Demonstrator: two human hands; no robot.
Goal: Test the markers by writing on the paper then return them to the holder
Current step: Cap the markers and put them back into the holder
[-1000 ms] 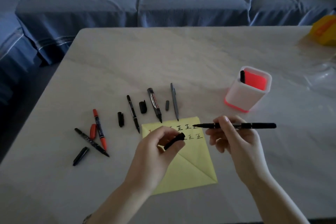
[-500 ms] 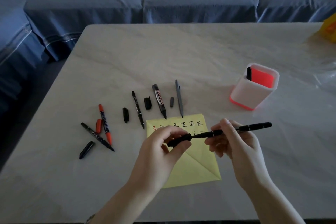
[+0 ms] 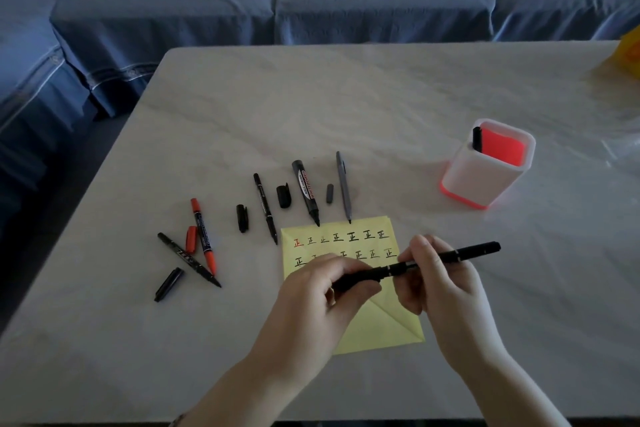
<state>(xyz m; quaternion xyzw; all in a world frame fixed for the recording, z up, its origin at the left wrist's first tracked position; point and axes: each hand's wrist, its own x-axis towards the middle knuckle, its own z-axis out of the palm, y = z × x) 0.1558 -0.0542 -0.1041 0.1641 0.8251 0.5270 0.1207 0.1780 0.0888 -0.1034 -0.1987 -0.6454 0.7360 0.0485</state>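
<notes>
- The left grip [image 3: 318, 291] is nearest. Its fingers curl round the black cap [image 3: 360, 276], pinching it.
- The right grip [image 3: 443, 284], just beside it, clasps the marker [image 3: 460, 253] at mid-barrel between thumb and fingertips.
- The step in hand looks like recapping a tested marker. The cap sits over the tip end, but whether it has clicked home cannot be told.
- The marker hangs just above the paper [image 3: 381, 333], not touching it. Its long axis runs from near-left to far-right and lies almost level. The capped end points toward the person's left, and the bare tail points right and away, roughly toward the holder's side.
- The paper lies flat on the worktop [image 3: 381, 97], with two rows of written test marks on its far half.
- Beyond and to the left lie the loose markers [image 3: 306, 191], uncapped, with their caps [image 3: 242, 218] beside them. These appear to be waiting their turn.
- Next, by this reading, the left grip lets go. The right grip then carries the marker to the holder [image 3: 478, 180], tips it upright and lowers it into the open mouth.
- The holder stands well apart at far right, with one pen [image 3: 477, 139] already in it.
- A sofa [image 3: 346, 3] lies behind.
</notes>
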